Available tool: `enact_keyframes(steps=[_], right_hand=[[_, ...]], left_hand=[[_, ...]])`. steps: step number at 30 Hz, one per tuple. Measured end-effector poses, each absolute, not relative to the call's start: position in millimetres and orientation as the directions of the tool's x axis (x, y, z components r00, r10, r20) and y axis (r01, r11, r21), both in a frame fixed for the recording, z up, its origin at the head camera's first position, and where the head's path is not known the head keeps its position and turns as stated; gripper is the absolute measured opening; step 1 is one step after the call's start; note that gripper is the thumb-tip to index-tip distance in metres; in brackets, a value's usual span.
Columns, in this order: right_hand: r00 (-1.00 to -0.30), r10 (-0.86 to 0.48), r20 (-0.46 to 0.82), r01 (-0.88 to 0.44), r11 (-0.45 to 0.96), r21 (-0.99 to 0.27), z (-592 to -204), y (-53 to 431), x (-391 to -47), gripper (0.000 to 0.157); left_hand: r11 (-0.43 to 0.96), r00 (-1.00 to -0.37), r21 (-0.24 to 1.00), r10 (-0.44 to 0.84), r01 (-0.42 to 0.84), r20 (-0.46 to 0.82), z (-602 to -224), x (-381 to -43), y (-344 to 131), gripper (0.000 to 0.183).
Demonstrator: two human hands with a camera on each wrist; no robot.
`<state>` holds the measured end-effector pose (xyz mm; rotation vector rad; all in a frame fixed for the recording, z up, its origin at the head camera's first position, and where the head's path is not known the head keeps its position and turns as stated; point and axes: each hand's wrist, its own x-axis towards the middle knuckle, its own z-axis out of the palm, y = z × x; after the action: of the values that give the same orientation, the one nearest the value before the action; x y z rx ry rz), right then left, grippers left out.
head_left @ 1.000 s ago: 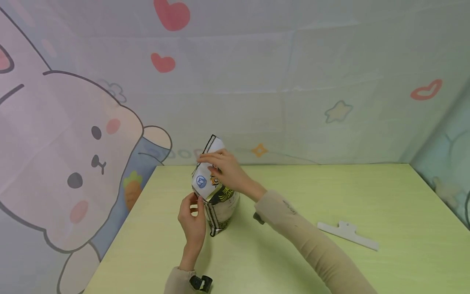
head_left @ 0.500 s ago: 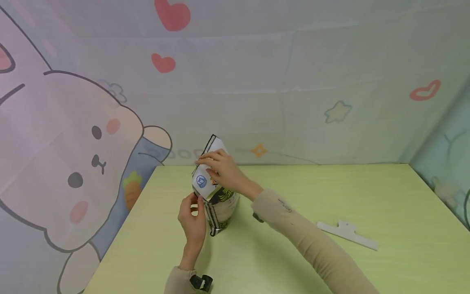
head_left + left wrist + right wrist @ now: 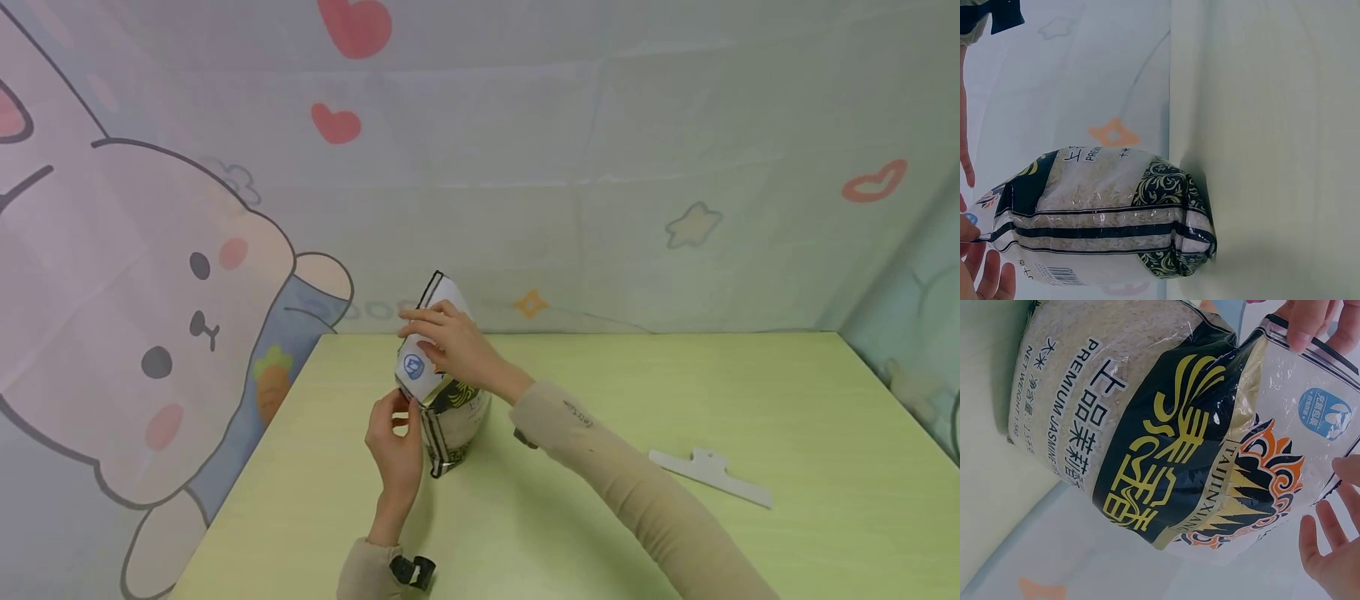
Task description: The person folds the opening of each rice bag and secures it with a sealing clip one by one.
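A bag of rice point(image 3: 457, 417) stands upright on the table, dark and clear plastic below with a white top. My left hand point(image 3: 393, 442) pinches the near edge of its white top between thumb and fingers. Across the upper part reaches my right hand point(image 3: 461, 346), its thumb on the white front and its fingers over the left edge. In the right wrist view the bag point(image 3: 1166, 425) shows rice grains and yellow lettering, with the right hand point(image 3: 1335, 550) at its top edge. The left wrist view shows the bag's point(image 3: 1104, 219) striped side and the left fingertips at its top.
A white bag clip point(image 3: 708, 477) lies on the pale green table point(image 3: 600, 375) to the right, beyond the right forearm. Behind the table hangs a printed cloth point(image 3: 525, 167) with a rabbit and hearts.
My right hand has shifted slightly left along the top of the bag, covering more of the printed design. My left hand keeps its pinch, and the bag stays in place.
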<state>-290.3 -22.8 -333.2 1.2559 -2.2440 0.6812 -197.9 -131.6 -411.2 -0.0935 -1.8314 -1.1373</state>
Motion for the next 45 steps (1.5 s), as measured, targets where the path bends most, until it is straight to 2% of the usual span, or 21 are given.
enact_keyframes(steps=[6, 11, 22, 32, 37, 42, 45], right_hand=[[-0.425, -0.670, 0.609, -0.887, 0.442, -0.132, -332, -25, -292, 0.025], [-0.444, -0.698, 0.562, -0.879, 0.461, -0.122, -331, -26, -291, 0.026], [-0.447, -0.731, 0.516, -0.881, 0.461, -0.111, -336, -24, -291, 0.033], [-0.432, -0.676, 0.597, -0.872, 0.482, -0.085, -342, -26, -291, 0.026], [-0.410, -0.638, 0.651, -0.868, 0.493, -0.063, -342, -28, -293, 0.015], [-0.373, -0.609, 0.700, -0.863, 0.505, -0.021, -342, -29, -296, 0.028], [-0.363, -0.609, 0.705, -0.866, 0.500, -0.014, -343, -28, -298, 0.030]], left_hand=[[0.581, -0.531, 0.643, -0.381, 0.499, 0.756, -425, -209, -136, 0.014], [0.581, -0.550, 0.656, -0.383, 0.481, 0.742, -440, -218, -143, 0.010], [0.608, -0.567, 0.666, -0.390, 0.433, 0.725, -440, -215, -144, 0.007], [0.625, -0.535, 0.631, -0.373, 0.459, 0.758, -437, -214, -145, 0.006], [0.627, -0.525, 0.621, -0.368, 0.470, 0.768, -437, -214, -145, 0.008], [0.633, -0.509, 0.606, -0.360, 0.482, 0.782, -436, -214, -144, 0.011], [0.637, -0.511, 0.606, -0.360, 0.477, 0.781, -435, -213, -144, 0.012]])
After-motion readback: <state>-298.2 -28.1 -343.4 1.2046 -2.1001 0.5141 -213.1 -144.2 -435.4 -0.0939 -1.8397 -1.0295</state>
